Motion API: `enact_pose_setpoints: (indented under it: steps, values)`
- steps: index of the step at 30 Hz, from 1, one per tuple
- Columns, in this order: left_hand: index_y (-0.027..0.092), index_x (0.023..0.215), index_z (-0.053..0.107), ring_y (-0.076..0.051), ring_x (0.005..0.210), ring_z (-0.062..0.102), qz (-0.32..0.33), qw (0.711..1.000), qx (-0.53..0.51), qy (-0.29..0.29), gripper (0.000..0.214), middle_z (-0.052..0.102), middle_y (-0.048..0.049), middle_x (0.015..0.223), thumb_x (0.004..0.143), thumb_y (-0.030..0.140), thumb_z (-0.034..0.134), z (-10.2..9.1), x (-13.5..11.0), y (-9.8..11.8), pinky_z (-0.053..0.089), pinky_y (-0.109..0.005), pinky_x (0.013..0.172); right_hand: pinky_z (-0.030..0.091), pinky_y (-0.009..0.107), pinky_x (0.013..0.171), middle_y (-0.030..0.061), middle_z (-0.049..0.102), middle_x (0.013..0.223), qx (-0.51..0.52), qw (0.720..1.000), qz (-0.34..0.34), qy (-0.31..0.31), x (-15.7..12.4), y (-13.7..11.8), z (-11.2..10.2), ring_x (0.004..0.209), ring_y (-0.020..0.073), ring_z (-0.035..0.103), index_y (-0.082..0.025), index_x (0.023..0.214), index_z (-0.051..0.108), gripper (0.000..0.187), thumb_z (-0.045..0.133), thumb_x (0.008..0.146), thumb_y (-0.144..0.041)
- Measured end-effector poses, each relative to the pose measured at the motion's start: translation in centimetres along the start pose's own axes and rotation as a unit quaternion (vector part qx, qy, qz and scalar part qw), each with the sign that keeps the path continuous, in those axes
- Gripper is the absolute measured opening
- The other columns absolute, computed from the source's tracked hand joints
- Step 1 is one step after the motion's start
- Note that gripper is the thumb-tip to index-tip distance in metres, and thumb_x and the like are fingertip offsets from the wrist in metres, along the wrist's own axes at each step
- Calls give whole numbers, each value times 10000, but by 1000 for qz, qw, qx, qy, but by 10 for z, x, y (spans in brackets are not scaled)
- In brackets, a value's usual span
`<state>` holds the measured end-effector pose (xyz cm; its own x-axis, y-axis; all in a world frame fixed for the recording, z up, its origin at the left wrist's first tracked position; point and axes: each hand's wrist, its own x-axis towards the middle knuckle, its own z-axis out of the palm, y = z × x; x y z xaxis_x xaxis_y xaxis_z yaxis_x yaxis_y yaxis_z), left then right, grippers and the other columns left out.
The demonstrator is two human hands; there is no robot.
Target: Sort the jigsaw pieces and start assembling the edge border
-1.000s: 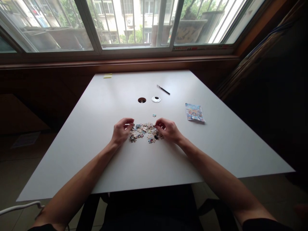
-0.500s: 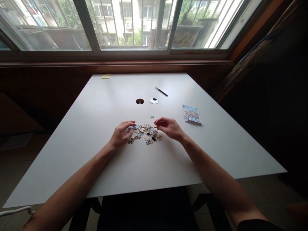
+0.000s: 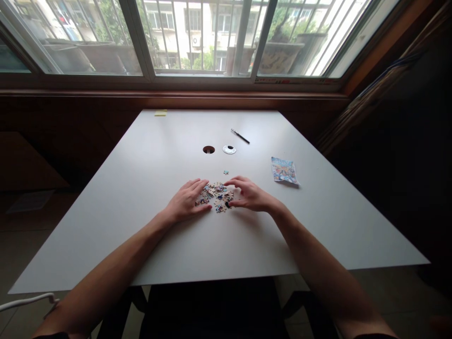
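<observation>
Left hand [image 3: 187, 203] flat and open, palm down on the left edge of the puzzle pile [image 3: 216, 195], fingers spread over a few pieces, nothing gripped. Pile itself sitting mid-table [image 3: 141, 155] between both hands, one stray piece [image 3: 226, 172] just behind it toward the cable hole [image 3: 208, 149]. Right hand [image 3: 249, 195] loosely curled against the pile's right edge, fingertips on the pieces; can't tell if anything's pinched; printed packet [image 3: 284, 170] further right of the pile, pen [image 3: 240, 136] well behind it.

My left hand [image 3: 186, 203] lies flat over the left side of the puzzle pieces [image 3: 217, 195], hiding those beneath; the pieces' pictures are too small to make out. Print on the packet [image 3: 284, 170] is unreadable, and my elbows run off the bottom edge
</observation>
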<state>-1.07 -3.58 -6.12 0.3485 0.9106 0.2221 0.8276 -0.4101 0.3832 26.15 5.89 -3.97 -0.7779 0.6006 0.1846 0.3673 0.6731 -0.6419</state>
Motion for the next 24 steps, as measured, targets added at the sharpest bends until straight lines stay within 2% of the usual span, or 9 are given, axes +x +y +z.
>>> enact_pose_setpoints:
  steps: [2,3,5,7,10,14,16,18,24]
  values:
    - [188,1565,314,-325,1459,365,8,1000,4,-8,833,437,-137,1559,890,582,603,1,4,2,294,-478,1212,479,512,1068,138,571,1286,-39,999,-13,-9,1,2,7,1232,315,547,-234,1332,614,688,847,703,-386]
    - [205,1569,308,-332,1465,354,14,1000,7,-11,846,415,-129,1575,882,597,608,2,6,4,290,-488,1212,470,517,1076,143,566,1280,-49,999,-15,-4,2,2,12,1230,321,545,-232,1343,608,689,842,716,-394]
    - [260,1556,340,-345,1467,344,25,1000,7,-13,815,397,-101,1590,874,609,618,5,11,5,279,-517,1209,481,491,1061,133,580,1231,-49,998,-21,17,7,2,23,1174,300,577,-227,1321,621,594,800,771,-359]
    - [291,1483,458,-332,1422,410,35,999,-14,4,675,484,-84,1529,888,557,632,7,16,5,317,-513,1186,519,429,993,108,603,1170,-28,998,-28,44,13,1,31,1080,255,614,-223,1252,653,459,755,812,-308]
    - [265,1232,665,-278,1225,575,30,993,-88,66,356,666,-81,1277,906,408,645,7,19,2,449,-442,1074,543,333,820,62,635,1004,7,996,-28,82,20,-2,36,862,179,628,-202,1035,704,231,733,816,-272]
    - [217,933,739,-206,921,663,-25,962,-233,138,119,712,-64,1003,866,281,665,3,19,-2,538,-349,881,514,280,685,18,644,818,57,990,2,132,24,-4,36,701,133,583,-193,866,704,86,710,801,-248]
    - [200,887,738,-184,863,668,-44,947,-277,159,100,716,-63,987,848,273,681,2,17,-3,551,-323,832,531,280,689,21,680,822,102,982,30,156,24,-4,37,706,135,611,-193,872,710,87,676,810,-244]
    - [186,892,731,-190,905,679,-56,935,-300,181,120,724,-76,1022,858,286,675,2,16,-6,561,-320,838,557,287,701,31,712,846,136,974,53,173,24,-3,37,726,144,648,-189,890,711,114,644,826,-254]
    - [152,1037,715,-226,1036,701,-86,886,-397,222,273,734,-117,1133,893,378,664,7,13,-17,585,-386,933,604,321,720,47,732,891,233,952,80,180,23,0,37,748,166,701,-183,944,700,201,689,812,-335]
